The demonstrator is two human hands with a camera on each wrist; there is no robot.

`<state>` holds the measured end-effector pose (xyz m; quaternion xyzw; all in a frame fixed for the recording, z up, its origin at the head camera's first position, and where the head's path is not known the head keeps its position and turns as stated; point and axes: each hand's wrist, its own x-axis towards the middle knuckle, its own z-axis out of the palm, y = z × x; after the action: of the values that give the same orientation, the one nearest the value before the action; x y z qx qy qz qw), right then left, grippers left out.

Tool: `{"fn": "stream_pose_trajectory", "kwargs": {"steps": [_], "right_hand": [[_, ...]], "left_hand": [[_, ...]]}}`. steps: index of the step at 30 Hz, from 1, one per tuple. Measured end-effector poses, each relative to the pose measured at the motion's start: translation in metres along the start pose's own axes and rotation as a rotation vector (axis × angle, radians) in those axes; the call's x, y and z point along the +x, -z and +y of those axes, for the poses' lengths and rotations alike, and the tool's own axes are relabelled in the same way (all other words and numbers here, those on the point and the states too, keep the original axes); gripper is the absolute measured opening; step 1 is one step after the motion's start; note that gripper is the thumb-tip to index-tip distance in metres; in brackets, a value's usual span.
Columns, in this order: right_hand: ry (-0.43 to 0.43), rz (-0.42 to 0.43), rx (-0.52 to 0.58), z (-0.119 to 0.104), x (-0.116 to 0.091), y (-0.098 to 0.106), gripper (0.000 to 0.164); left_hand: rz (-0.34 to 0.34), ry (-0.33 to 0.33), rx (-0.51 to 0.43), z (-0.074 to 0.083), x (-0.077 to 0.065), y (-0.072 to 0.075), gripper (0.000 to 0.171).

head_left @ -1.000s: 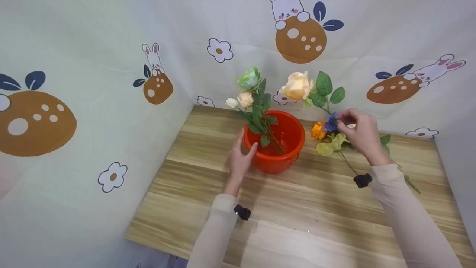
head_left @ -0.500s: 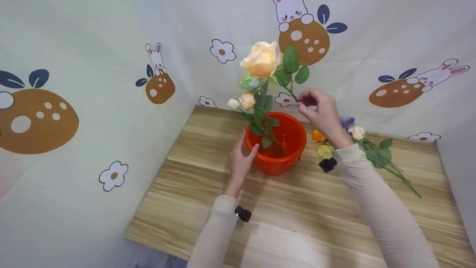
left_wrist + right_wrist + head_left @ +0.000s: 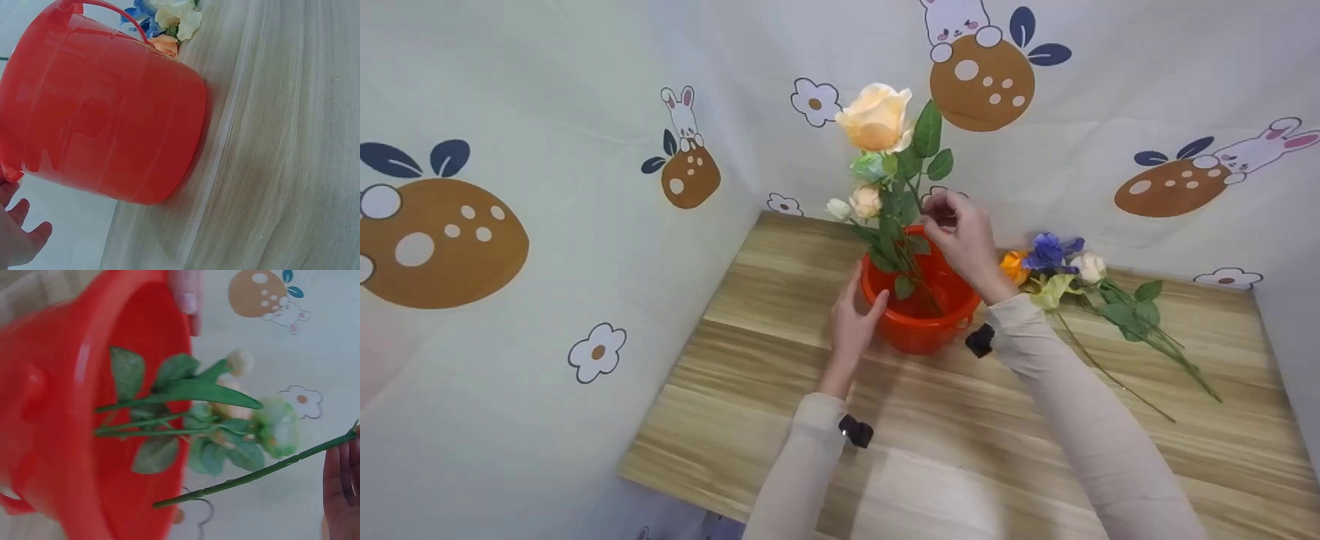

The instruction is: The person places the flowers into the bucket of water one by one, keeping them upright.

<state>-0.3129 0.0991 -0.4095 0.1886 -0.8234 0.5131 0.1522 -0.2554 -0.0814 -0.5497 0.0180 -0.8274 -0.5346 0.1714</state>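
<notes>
My right hand (image 3: 960,232) pinches the green stem (image 3: 253,476) of a large peach rose (image 3: 876,120). Its lower stem end hangs at the mouth of a red bucket (image 3: 919,334), seen close in the right wrist view. Inside the bucket, leafy stems lean left, bearing a pale green rose (image 3: 873,166), a small peach rose (image 3: 865,201) and a white bud (image 3: 838,209). My left hand (image 3: 855,326) rests against the bucket's left side with fingers and thumb spread at the rim. The left wrist view shows only part of that hand beside the red wall.
Right of the bucket lie an orange flower (image 3: 1015,266), a blue-purple flower (image 3: 1048,251), a cream rose (image 3: 1088,267) and a yellow-green flower (image 3: 1054,291), stems stretching toward the front right. A patterned cloth wall (image 3: 750,150) borders the wooden table (image 3: 735,360).
My right hand has carried the peach rose leftward from above the loose flowers to over the bucket, then lowered slightly. My left hand has stayed at the bucket's rim.
</notes>
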Motion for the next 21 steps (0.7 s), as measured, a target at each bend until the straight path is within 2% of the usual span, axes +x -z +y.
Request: {"fn": "stream_pose_trajectory", "kwargs": {"steps": [4,11,16,21], "right_hand": [[-0.056,-0.008,-0.016,0.025,-0.009,-0.012,0.014],[-0.215,-0.034,-0.102,0.065,-0.026,-0.024,0.013],[-0.274,-0.079,-0.208,0.072,-0.030,-0.028,0.011],[-0.286,-0.120,-0.357,0.071,-0.027,-0.031,0.011]], "left_hand": [[0.000,-0.003,-0.004,-0.001,0.000,-0.001,0.069],[-0.012,0.009,-0.005,0.001,-0.001,-0.001,0.067],[-0.012,0.021,0.014,0.002,-0.002,0.000,0.067],[-0.009,0.032,0.002,0.003,0.000,0.001,0.067]]}}
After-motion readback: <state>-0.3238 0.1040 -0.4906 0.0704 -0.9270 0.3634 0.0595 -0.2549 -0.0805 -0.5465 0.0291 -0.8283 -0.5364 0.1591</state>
